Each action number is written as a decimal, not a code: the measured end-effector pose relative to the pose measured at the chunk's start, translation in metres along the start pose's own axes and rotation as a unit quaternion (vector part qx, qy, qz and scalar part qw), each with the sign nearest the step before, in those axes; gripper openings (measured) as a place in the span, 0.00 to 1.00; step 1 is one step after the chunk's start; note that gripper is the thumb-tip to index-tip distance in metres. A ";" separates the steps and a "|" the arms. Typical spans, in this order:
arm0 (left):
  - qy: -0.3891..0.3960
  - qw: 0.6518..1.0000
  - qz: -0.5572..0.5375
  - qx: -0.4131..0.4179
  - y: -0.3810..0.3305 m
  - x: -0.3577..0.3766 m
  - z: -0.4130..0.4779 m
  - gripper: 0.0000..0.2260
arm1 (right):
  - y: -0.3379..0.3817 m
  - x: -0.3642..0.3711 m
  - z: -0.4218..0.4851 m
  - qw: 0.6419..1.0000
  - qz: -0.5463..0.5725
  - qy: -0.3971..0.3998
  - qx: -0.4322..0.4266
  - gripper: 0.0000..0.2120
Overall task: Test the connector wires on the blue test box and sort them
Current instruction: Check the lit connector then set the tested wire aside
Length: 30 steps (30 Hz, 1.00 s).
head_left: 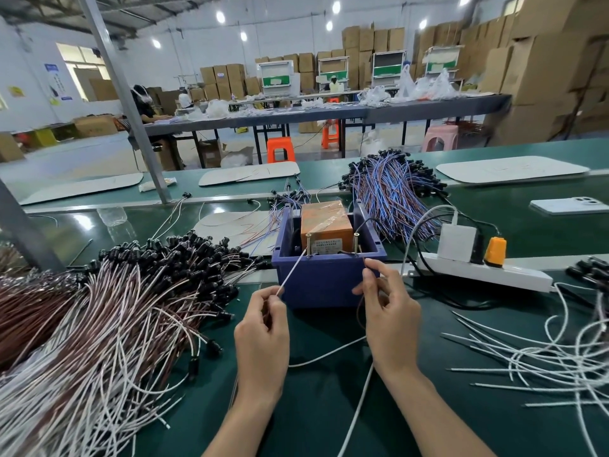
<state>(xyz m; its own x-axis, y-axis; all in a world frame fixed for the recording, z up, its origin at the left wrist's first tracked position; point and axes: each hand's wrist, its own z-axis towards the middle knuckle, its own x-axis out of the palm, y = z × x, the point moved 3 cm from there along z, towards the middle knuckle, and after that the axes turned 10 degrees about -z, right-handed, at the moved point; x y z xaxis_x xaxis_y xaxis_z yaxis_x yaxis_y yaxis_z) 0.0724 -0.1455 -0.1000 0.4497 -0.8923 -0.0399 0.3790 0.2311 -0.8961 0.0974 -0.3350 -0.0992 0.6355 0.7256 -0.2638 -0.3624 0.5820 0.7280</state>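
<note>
1. While the left hand (262,328) pinches a white wire (291,273) between thumb and curled fingers, that wire runs up and away to the left screw (308,245) on the front rim of the blue test box (323,282). Its tip appears to touch the screw.
2. The right hand (389,311) pinches a thin brown wire (361,308) at the box's front right corner, just below the right screw (356,242). Whether the wire's end touches that screw cannot be told.
3. The blue test box stands on the green worktop (329,407) straight ahead of both hands, with an orange unit (326,225) wrapped in clear tape inside it.
4. Left of the box lies a pile of brown and white wires (115,308) with black connectors, spreading to the near left edge.
5. Behind the box to the right sits a bundle of blue and reddish wires (392,189), also with black ends.
6. At the right, loose white wires (543,357) lie spread on the worktop, well apart from the box.
7. A white power strip (487,273) lies just right of the box and carries a white adapter (456,242) and an orange plug (495,250). A phone (570,205) lies farther back.
</note>
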 end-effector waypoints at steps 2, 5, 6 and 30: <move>0.001 1.000 0.002 0.001 0.000 0.000 0.000 0.09 | 0.001 -0.001 0.000 1.000 0.002 -0.001 0.002 0.09; 0.002 1.000 0.002 0.001 -0.001 0.000 0.000 0.10 | 0.003 -0.001 0.000 1.000 -0.001 0.002 0.003 0.09; 0.001 1.000 0.002 0.001 -0.001 0.000 0.000 0.10 | 0.003 -0.001 0.000 1.000 -0.005 0.003 0.001 0.09; -0.025 0.999 -0.022 -0.018 -0.006 -0.003 0.000 0.10 | 0.010 -0.011 -0.005 0.999 0.024 0.016 0.020 0.08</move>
<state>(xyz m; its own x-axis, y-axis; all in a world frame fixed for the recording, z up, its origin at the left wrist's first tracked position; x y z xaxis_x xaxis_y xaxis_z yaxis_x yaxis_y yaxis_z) 0.0686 -0.1447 -0.0947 0.4733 -0.8807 0.0203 0.3693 0.1774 -0.9122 0.0837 -0.3355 -0.0923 0.5958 0.7637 -0.2485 -0.3629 0.5320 0.7650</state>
